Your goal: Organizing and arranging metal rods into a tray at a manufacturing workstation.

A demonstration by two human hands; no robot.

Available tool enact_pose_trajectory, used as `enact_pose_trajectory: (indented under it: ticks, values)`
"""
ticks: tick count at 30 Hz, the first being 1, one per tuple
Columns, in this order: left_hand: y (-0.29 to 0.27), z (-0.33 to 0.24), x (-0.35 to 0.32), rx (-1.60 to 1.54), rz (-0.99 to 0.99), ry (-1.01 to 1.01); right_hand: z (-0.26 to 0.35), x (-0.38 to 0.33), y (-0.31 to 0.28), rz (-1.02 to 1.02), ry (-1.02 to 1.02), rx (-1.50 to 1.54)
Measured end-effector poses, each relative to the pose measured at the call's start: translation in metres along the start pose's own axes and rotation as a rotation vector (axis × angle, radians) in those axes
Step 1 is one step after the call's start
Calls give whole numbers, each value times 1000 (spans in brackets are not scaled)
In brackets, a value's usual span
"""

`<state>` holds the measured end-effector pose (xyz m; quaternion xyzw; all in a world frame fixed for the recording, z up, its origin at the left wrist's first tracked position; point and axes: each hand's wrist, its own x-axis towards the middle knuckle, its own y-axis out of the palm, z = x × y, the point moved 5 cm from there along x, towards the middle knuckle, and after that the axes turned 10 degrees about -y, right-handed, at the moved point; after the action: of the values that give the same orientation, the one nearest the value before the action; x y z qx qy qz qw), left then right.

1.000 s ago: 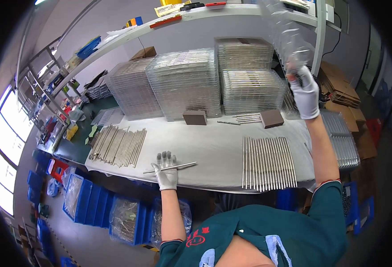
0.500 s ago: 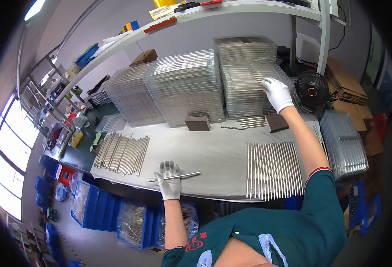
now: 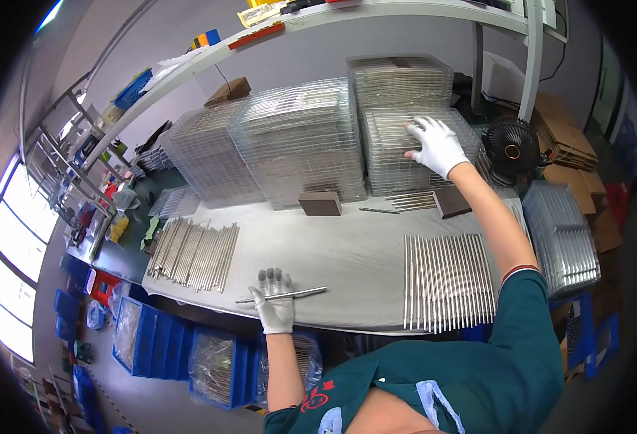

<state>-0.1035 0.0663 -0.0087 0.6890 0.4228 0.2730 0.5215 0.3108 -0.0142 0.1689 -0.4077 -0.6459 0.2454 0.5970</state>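
Observation:
My left hand (image 3: 276,307), in a white glove with grey fingertips, is palm up near the front edge of the table. A thin metal rod (image 3: 308,291) lies across it, kept in place under the thumb. My right hand (image 3: 438,147), gloved in white with bare thumb and index tips, reaches over the front right stack of clear trays (image 3: 394,155) filled with rods. Its fingers are spread at the top tray, and no rod shows in them. A row of rods (image 3: 449,282) lies below my right arm; a denser pile of rods (image 3: 195,253) lies to the left.
Tall tray stacks (image 3: 300,137) stand along the back. Two dark brown blocks, one a small block (image 3: 320,204), sit before them beside a drill bit (image 3: 379,210). A black fan (image 3: 510,148) stands at right. Blue bins (image 3: 155,340) sit below the table's front edge.
My right hand has shifted slightly left over the tray, and its fingers have spread. My left hand keeps the rod in nearly the same place. The view has tilted a little.

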Motion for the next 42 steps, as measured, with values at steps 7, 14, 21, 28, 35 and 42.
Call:
enact_pose_trajectory:
  ticks: [7,14,21,28,35,42]
  values:
    - [0,2,-2,-1,-8,3,11,19,31,386,144,16]
    - [0,0,-2,23,-20,19,22,25,34,361,141,-12]
    - [4,1,0,47,-3,8,22,23,36,333,149,27]
    - [-1,1,-1,-55,81,-37,89,-27,-19,161,-196,480]
    - [99,61,-18,77,195,-212,173,-93,-39,653,-243,1192]
    - [138,106,-35,969,342,-295,179,-124,-26,830,-77,1513]
